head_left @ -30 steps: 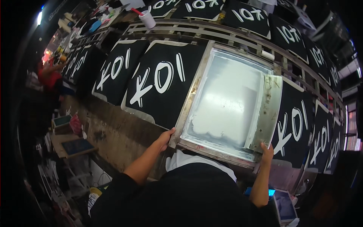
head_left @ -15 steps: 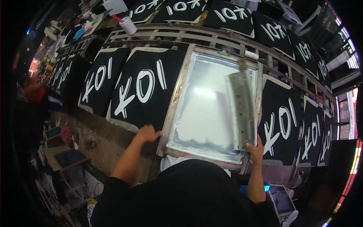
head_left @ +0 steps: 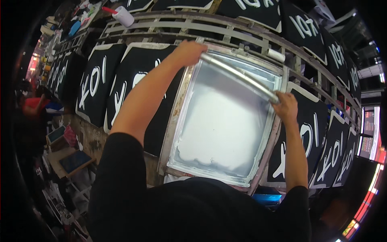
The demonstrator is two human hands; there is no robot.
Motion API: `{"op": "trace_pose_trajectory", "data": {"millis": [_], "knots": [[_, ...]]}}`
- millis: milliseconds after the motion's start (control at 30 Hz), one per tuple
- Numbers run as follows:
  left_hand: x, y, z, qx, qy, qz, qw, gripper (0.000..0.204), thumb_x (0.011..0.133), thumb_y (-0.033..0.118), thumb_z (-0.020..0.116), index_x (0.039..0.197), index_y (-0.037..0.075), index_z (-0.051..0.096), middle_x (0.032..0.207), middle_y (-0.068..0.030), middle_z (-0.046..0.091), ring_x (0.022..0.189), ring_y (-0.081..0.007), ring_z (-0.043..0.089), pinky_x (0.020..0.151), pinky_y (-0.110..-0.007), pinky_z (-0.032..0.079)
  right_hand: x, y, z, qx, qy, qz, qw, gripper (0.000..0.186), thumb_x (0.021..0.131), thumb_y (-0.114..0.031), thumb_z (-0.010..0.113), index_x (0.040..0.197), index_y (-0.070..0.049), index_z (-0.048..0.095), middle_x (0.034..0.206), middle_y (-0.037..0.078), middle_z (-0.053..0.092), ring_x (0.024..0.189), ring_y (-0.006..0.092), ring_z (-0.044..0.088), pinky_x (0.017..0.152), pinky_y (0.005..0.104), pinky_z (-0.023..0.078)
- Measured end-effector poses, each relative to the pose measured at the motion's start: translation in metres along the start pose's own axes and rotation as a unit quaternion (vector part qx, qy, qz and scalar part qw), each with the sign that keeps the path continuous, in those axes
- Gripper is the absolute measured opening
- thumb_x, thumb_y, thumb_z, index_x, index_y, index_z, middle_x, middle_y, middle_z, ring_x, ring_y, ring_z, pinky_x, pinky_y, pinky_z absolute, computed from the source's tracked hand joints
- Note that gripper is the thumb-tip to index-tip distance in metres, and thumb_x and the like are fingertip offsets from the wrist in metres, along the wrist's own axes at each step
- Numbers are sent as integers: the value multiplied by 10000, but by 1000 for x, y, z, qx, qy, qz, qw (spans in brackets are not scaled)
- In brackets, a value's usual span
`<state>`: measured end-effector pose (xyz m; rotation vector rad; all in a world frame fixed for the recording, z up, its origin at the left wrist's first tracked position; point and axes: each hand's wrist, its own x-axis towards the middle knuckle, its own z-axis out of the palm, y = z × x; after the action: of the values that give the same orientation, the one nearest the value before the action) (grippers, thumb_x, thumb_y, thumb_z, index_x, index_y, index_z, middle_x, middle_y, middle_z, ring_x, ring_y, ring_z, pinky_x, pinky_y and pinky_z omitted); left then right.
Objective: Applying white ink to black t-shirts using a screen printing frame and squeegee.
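Observation:
My left hand [head_left: 193, 53] and my right hand [head_left: 284, 105] grip opposite ends of a long metal squeegee [head_left: 238, 74], held at a slant over the upper part of a printing screen [head_left: 175, 115]. The screen's worn rectangular frame lies in a row of platens, with white ink [head_left: 213, 133] spread across its mesh. On either side lie black fabric pieces with white lettering, one [head_left: 92, 70] to the left and another [head_left: 302, 99] to the right. My left forearm hides part of the piece just left of the screen.
A slatted metal rail [head_left: 181, 26] runs behind the screen, with a white roll [head_left: 275, 55] and a white container [head_left: 123, 17] holding a red stick. More printed black pieces [head_left: 304, 28] line the far side. A person in red [head_left: 34, 105] is at far left, above a small framed screen [head_left: 74, 161].
My left hand has left the frame's lower left and moved up to take the squeegee's far end. My right hand has risen, swinging the squeegee from upright along the right side to across the top.

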<state>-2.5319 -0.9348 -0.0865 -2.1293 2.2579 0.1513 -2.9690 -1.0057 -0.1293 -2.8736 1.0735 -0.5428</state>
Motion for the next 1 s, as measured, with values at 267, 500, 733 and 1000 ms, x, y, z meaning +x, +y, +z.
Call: {"op": "trace_pose_trajectory", "data": {"millis": [267, 500, 733, 1000], "knots": [[42, -26, 41, -16, -18, -113, 993, 372, 792, 103, 575, 1132, 230, 658, 1029, -89, 699, 1023, -314, 650, 886, -496, 467, 90, 34, 44, 51, -14, 8, 999, 394, 711, -226, 785, 1068, -95, 684, 992, 128, 701, 865, 368, 640, 827, 432, 499], [-112, 46, 47, -57, -92, -141, 984, 285, 715, 111, 584, 982, 100, 683, 912, -145, 696, 969, -327, 659, 814, -537, 490, 51, -1, 7, 92, -125, -71, 985, 378, 673, -112, 761, 1042, -94, 684, 956, 128, 696, 877, 341, 646, 810, 414, 485], [-321, 148, 67, -163, -50, -278, 945, 286, 718, 132, 673, 1000, 88, 657, 916, -112, 682, 910, -320, 636, 815, -518, 447, 10, -86, -1, 136, -206, -233, 941, 364, 665, -84, 728, 1021, -146, 685, 918, 20, 699, 847, 218, 641, 813, 348, 431], [-404, 193, 79, -208, -66, -389, 895, 325, 715, 126, 666, 1036, 78, 658, 946, -154, 686, 903, -352, 638, 795, -514, 466, 30, -152, 15, 128, -263, -349, 890, 264, 703, -87, 678, 960, -149, 672, 841, 9, 667, 829, 213, 630, 807, 351, 422]]}}
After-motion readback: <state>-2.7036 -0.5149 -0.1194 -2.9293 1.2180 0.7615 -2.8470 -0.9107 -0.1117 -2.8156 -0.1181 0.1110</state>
